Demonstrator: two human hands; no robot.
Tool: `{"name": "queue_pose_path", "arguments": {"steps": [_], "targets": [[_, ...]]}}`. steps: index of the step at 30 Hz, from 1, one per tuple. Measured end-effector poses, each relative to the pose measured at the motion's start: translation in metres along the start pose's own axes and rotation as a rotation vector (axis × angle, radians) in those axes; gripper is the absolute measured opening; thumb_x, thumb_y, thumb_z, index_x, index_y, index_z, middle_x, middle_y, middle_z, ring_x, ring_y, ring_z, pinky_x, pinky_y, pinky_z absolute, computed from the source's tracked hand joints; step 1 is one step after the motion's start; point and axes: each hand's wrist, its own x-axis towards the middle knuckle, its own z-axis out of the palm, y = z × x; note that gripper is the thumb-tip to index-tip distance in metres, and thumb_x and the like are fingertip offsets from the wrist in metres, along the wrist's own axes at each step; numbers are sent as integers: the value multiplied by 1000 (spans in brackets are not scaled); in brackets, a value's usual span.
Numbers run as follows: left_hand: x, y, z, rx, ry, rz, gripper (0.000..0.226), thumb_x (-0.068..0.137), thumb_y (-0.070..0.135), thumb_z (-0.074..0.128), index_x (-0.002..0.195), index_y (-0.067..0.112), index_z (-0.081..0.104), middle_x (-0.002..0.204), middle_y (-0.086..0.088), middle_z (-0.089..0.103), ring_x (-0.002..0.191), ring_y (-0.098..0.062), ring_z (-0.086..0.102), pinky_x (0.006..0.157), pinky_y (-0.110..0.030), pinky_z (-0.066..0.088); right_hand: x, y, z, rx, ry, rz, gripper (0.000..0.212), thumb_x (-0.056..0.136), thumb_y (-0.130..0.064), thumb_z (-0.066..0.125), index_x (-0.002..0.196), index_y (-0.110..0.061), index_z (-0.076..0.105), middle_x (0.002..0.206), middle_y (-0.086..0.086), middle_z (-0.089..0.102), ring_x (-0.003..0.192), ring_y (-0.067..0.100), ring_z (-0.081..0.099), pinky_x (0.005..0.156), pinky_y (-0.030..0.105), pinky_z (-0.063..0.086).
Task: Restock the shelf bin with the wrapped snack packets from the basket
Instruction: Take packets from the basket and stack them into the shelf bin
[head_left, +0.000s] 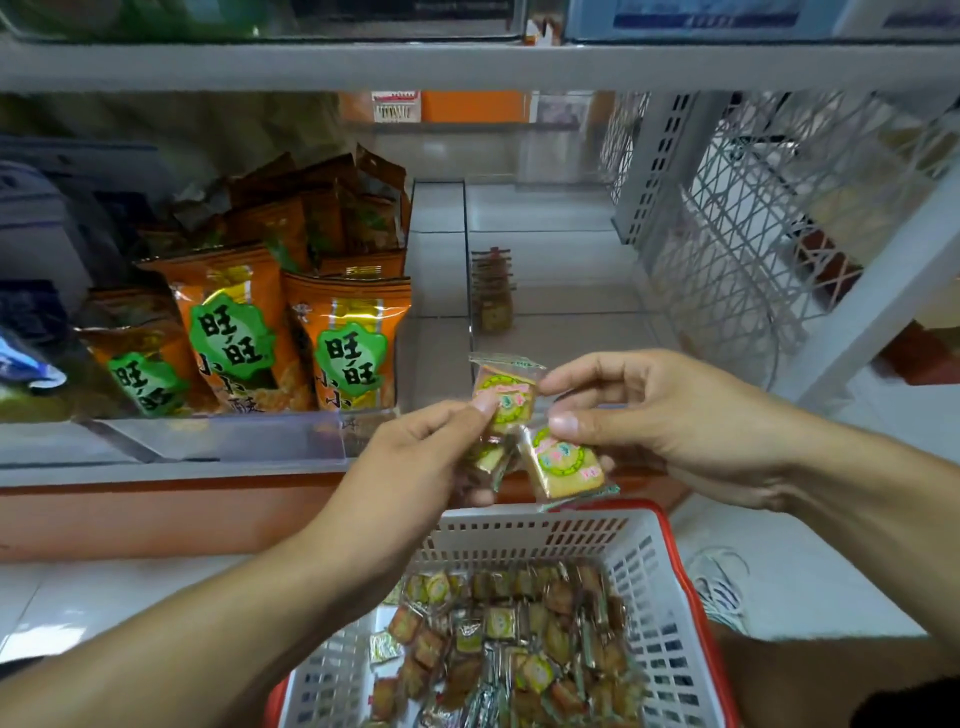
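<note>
Two hands over basket (670, 597) | left hand (415, 457) pinches upper packet (501, 397) | right hand (670, 415) pinches lower packet (563, 465) | bin (561, 249) far

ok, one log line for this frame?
left hand: pinches upper packet | right hand: pinches lower packet | basket: still stocked | bin: few packets

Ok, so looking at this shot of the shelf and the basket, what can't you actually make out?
- Head view: how many packets the left hand holds; its fingers cover the ones beneath the upright packet.
- Print on the packets in the basket: too small to read.
- Small stack in the clear shelf bin: blurred, so the count is unclear.
- Top shelf goods: cut off by the upper edge.
- Basket's near end: cut off by the bottom edge.
</note>
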Motion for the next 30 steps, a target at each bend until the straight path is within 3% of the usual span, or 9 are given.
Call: {"name": "queue_pose_path", "arguments": {"steps": [3, 7, 13, 16, 19, 21, 24, 26, 30], "targets": [[1, 2, -4, 88, -22, -21, 51, 94, 55, 57, 99, 8, 76, 97, -19, 75, 75, -15, 62, 70, -28, 52, -3, -7, -13, -38, 15, -74, 52, 59, -16, 84, 108, -9, 71, 99, 11, 76, 86, 20, 72, 71, 25, 61], [1, 7, -6, 281, -164, -1, 53, 94, 60, 56, 97, 10, 75, 95, -14, 76, 76, -17, 60, 76, -39, 49, -8, -10, -13, -130, -2, -93, 46, 70, 5, 80, 111, -12, 71, 107, 14, 75, 97, 23, 71, 86, 28, 59], [1, 16, -8, 443, -328, 24, 58, 93, 55, 52, 93, 0, 71, 79, -17, 68, 68, -16, 57, 68, -31, 48, -11, -5, -3, -193, -65, 23, 52, 77, 14, 73, 119, -15, 68, 117, 17, 71, 103, 25, 69, 100, 39, 52], [2, 15, -12, 447, -372, 5, 64, 97, 63, 49, 102, 4, 74, 99, -26, 72, 84, -39, 66, 86, -52, 57, -12, -6, -4, -239, -177, 109, 53, 81, 4, 73, 128, -17, 64, 119, 8, 73, 117, 28, 67, 103, 40, 52], [4, 12, -12, 397, -338, 3, 63, 96, 71, 44, 108, 20, 78, 106, -20, 75, 98, -36, 69, 103, -61, 48, -11, -5, -3, -135, -250, 159, 54, 79, 2, 71, 131, -13, 63, 124, 15, 70, 120, 35, 64, 104, 44, 51], [6, 11, -12, 288, -308, -27, 66, 94, 75, 43, 109, 22, 79, 110, -11, 78, 108, -32, 71, 107, -59, 47, -9, -3, -2, -10, -208, 128, 52, 79, 3, 69, 129, -10, 63, 123, 17, 70, 113, 31, 68, 93, 36, 58], [6, 13, -15, 251, -235, 44, 56, 85, 74, 60, 105, 25, 78, 104, 5, 78, 91, -6, 70, 90, -39, 51, -7, 0, 0, 70, -86, 32, 56, 77, -4, 71, 129, -24, 65, 116, 10, 73, 96, 24, 71, 75, 30, 59], [6, 12, -17, 294, -163, 93, 46, 77, 63, 77, 98, 23, 77, 95, 5, 78, 80, -5, 67, 82, -33, 52, -5, 2, 2, 48, -59, 4, 51, 77, -11, 74, 124, -31, 68, 109, 8, 72, 89, 20, 68, 70, 30, 56], [3, 13, -16, 340, -136, 119, 34, 76, 51, 81, 100, 27, 77, 98, 5, 79, 77, -6, 67, 75, -21, 54, -3, 7, 6, -14, 26, -21, 33, 74, -22, 77, 106, -14, 70, 93, 6, 74, 78, 14, 67, 66, 29, 55]]}}
